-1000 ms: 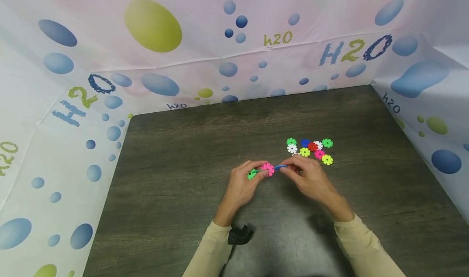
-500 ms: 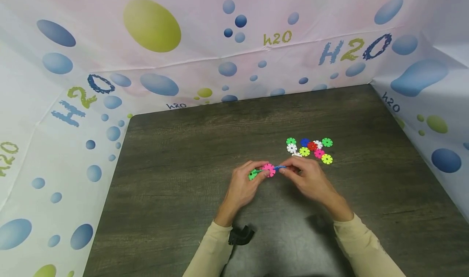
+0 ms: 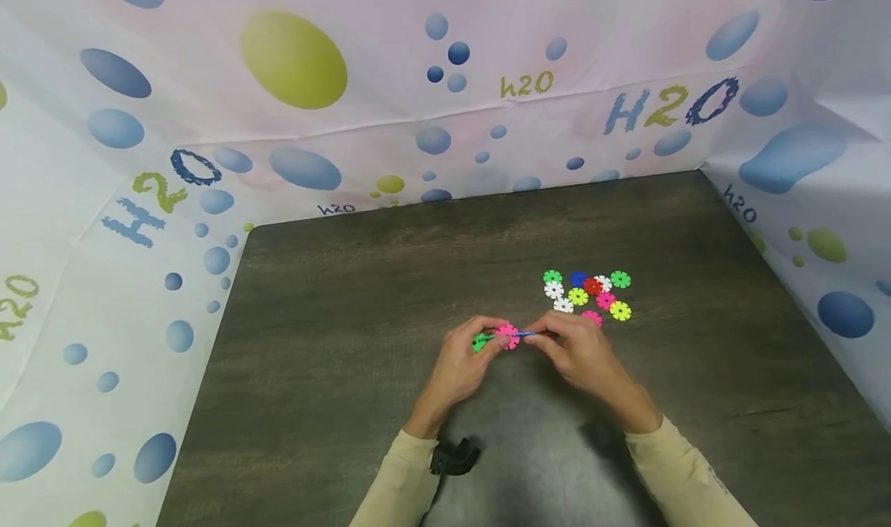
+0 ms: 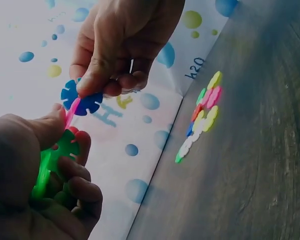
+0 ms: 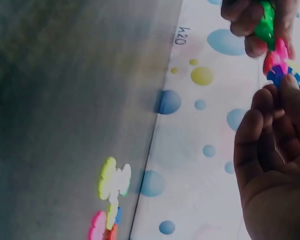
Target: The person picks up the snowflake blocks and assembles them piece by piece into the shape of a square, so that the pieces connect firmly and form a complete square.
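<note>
My left hand [image 3: 461, 358] pinches a pink notched disc [image 3: 507, 336] between thumb and fingers. Joined to that disc are green notched discs [image 4: 67, 145], partly hidden inside the same hand. From the other side my right hand [image 3: 581, 350] pinches a blue notched disc [image 4: 81, 97] between thumb and index finger. The blue disc stands at an angle to the pink one, its edge meeting the pink edge; in the left wrist view the two overlap at a notch. How deep they interlock is hard to tell.
Several loose notched discs lie flat beyond my right hand, among them a red disc [image 3: 592, 286], a yellow disc [image 3: 620, 311] and a white disc [image 3: 563, 305]. They rest on a dark wood-look table [image 3: 334, 341]. A printed sheet [image 3: 390, 63] walls the back and sides.
The blue disc has come closer to the pink disc and now meets its edge. Both hands stay close together. The head view has tilted slightly, so everything sits a little lower.
</note>
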The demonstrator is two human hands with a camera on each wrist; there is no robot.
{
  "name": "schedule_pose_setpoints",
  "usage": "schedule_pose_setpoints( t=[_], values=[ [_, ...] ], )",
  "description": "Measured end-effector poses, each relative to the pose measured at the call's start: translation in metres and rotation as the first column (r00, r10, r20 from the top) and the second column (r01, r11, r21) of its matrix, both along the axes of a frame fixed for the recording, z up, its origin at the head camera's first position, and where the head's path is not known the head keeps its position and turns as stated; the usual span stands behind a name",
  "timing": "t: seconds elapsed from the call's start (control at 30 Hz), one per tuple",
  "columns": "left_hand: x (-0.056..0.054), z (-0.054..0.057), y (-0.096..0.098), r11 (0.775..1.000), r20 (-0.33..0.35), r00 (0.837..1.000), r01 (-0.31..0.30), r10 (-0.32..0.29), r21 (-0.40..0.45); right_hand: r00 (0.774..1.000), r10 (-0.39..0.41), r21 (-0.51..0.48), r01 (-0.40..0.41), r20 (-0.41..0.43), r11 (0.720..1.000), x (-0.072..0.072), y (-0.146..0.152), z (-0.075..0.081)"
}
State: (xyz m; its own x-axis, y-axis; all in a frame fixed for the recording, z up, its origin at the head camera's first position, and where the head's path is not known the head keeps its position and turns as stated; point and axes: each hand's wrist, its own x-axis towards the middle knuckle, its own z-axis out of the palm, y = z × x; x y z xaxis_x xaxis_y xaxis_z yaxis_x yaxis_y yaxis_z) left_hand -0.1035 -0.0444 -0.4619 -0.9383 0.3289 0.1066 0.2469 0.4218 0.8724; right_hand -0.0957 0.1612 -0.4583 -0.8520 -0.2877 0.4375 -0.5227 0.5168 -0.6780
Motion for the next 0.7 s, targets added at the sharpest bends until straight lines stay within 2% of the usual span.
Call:
schedule_pose_setpoints(
  t=[0.1,0.23,0.3,0.4,0.47,0.53,0.6,0.7],
  values=[
    [0.000,0.000,-0.003,1.000,0.006,1.000,-0.019,0.019,0.004,0.999,0.004,0.051,-0.006,0.036,0.999,-0.001,0.004,0.002],
    [0.000,0.001,-0.007,0.998,-0.007,0.998,-0.055,0.055,-0.012,0.986,-0.099,0.161,0.076,0.136,0.984,-0.005,0.021,0.002],
    [-0.001,0.001,-0.010,0.997,-0.018,0.997,-0.074,0.073,-0.016,0.970,-0.178,0.249,0.134,0.165,0.959,-0.008,0.032,-0.001],
    [-0.002,0.001,-0.014,0.995,-0.035,0.995,-0.095,0.094,-0.014,0.948,-0.263,0.383,0.179,0.180,0.906,-0.012,0.047,-0.008],
    [-0.003,0.001,-0.015,0.995,-0.038,0.994,-0.102,0.102,-0.009,0.937,-0.290,0.455,0.175,0.196,0.873,-0.012,0.055,-0.013],
    [-0.003,0.001,-0.016,0.995,-0.037,0.994,-0.102,0.102,-0.011,0.923,-0.305,0.498,0.156,0.234,0.853,-0.011,0.060,-0.017],
    [-0.003,0.002,-0.016,0.995,-0.035,0.994,-0.103,0.103,-0.014,0.909,-0.308,0.517,0.126,0.281,0.847,-0.010,0.061,-0.020],
    [-0.004,0.003,-0.015,0.994,-0.047,0.993,-0.104,0.104,-0.012,0.903,-0.291,0.526,0.089,0.315,0.846,-0.010,0.060,-0.025]
  ],
)
